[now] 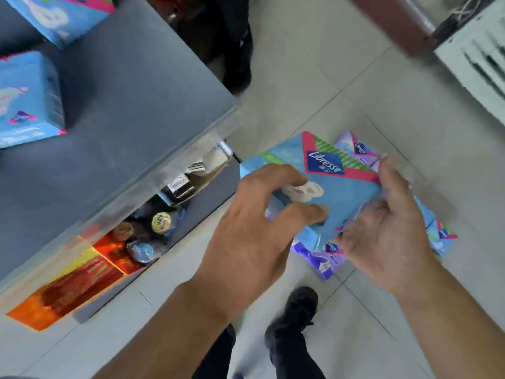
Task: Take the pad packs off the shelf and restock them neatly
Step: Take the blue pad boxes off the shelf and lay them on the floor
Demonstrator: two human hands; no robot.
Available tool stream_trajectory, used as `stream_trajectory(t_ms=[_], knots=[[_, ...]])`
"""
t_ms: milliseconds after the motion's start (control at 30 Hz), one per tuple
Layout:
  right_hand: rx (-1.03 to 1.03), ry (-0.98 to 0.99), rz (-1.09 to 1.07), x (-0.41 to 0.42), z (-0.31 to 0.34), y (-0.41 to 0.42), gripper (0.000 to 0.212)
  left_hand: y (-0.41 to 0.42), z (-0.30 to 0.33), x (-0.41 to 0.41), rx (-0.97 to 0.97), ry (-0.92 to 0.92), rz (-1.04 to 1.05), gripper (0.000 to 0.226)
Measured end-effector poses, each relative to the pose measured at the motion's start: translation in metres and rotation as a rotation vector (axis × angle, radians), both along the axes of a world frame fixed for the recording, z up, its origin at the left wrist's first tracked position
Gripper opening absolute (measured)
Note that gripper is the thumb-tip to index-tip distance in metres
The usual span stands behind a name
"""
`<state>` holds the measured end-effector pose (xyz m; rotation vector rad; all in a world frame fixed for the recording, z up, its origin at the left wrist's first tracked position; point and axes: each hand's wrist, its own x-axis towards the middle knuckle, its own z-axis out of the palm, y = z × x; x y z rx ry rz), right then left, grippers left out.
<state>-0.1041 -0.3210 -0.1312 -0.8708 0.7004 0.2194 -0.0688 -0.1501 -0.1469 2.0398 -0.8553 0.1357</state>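
Far left, on the grey flat shelf board [123, 99]: two light-blue plastic pad packs, one at the back left corner [62, 15], one at the left edge [27, 97], well apart from each other. Below the board's front edge: lower shelf with orange and yellow cartons [71, 283] and round-lidded small jars [161, 222], blurred.

Centre: left hand [254, 228] over the pale tiled floor [328, 64], fingers curled, thumb and fingertips pinching the left side of a light-blue Libresse pad pack with pink-and-green striped corner [341, 187].

Right: right hand [388, 228] half open, palm turned inward, fingers against the same pack's right edge; grip not fully closed. Pack held above a loose pile of purple and blue pad packs [319, 258] lying on the floor. Exact count of piled packs not discernible.

Bottom centre: black shoe [297, 310] on the floor, just beside the pile.
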Motion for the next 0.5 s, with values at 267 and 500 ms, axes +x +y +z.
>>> stream_trajectory(t_ms=[267, 500], knots=[[-0.169, 0.302, -0.049, -0.093, -0.029, -0.131, 0.021, -0.108, -0.031, -0.042, 0.257, 0.076, -0.209, 0.038], [-0.461, 0.425, -0.065, -0.176, -0.055, -0.233, 0.027, -0.213, -0.046, -0.077, 0.107, 0.884, 0.085, 0.051]])
